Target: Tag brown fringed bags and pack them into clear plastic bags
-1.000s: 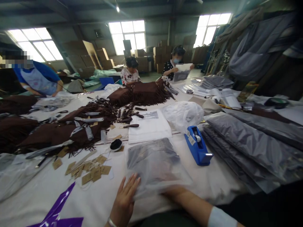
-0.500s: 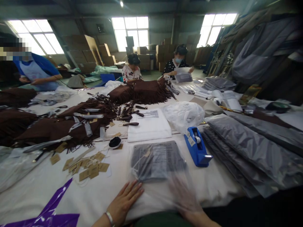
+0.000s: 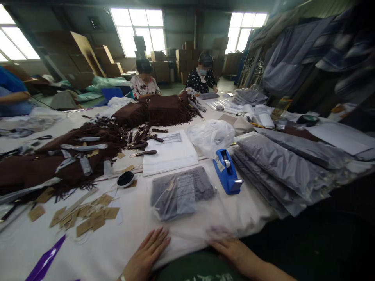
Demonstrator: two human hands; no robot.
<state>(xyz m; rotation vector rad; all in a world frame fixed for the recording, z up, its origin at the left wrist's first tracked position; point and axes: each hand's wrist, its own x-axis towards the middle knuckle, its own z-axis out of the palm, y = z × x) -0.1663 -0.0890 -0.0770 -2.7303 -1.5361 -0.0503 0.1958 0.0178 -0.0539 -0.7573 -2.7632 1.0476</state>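
1. The left grip (image 3: 146, 251) is released, its fingers lying flat on the white table (image 3: 131, 218), just beside the near edge of a clear plastic bag (image 3: 187, 224).
2. The right grip (image 3: 228, 248) is also released, not clenched, with its fingers spread on that bag's near edge. The plastic film blurs the fingertips.
3. The bag lies on the table between and just ahead of both grips. Inside it is a folded gray packet (image 3: 181, 193) with a printed label.
4. A blue tape dispenser (image 3: 227, 171) stands just to the packet's right. A folded white cloth (image 3: 170, 154) lies beyond it, next to a crumpled plastic bag (image 3: 211, 136).
5. Brown paper tags (image 3: 90, 214) lie to the left, near a black roll (image 3: 125, 179).
6. Brown fringed pieces (image 3: 158, 109) cover the far table, and gray bags (image 3: 281, 171) lie stacked to the right.
7. Two co-workers (image 3: 143, 82) (image 3: 203, 74) sit beyond the table.
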